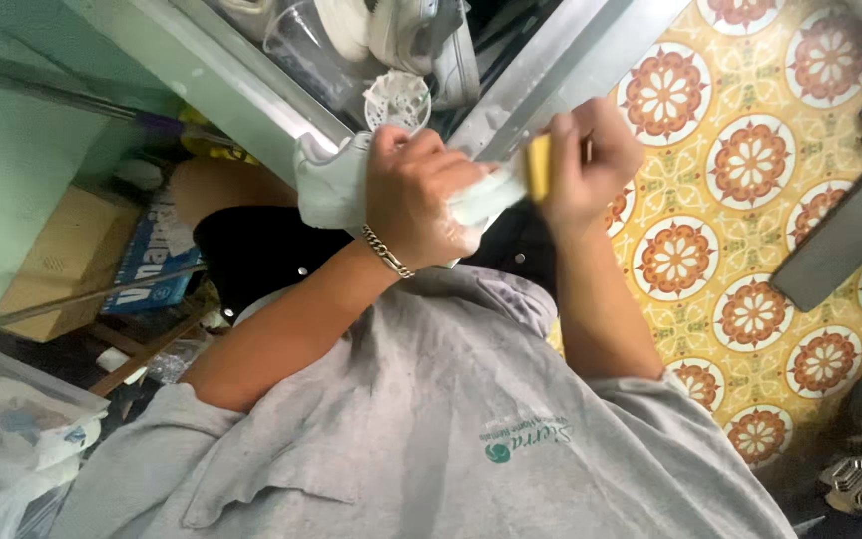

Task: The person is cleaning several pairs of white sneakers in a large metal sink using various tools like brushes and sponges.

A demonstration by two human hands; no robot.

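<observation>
The person's left hand (413,195), a metal chain bracelet (387,252) at the wrist, is closed in a full wrap around a pale grey-white shoe (336,185) with a soft upper, held in the air in front of the chest and just below the edge of a metal-framed sink (251,85). The right hand (591,165) is curled shut around a yellow scrubbing sponge (538,167), its face pressed against the end of the shoe that sticks out past the left fingers. The shoe looks wet and soapy, with a sheen on the skin around it, so it is probably slippery; it seems light enough for one hand, and its fabric or thin leather upper would yield under a squeeze while the sole stays stiffer. A firm hold around the middle, with the fingers over the upper and the thumb braced on the far side, seems the safest place to take it, since that leaves the ends free. The sponge is soft and compressible and needs only a light pinch. In the sink above lie more white shoes (406,30), a clear plastic container (301,40) and a white round perforated strainer (397,100). The floor (750,160) to the right is tiled in yellow with red-brown flower medallions, and a cardboard box (62,260) sits at the left.
</observation>
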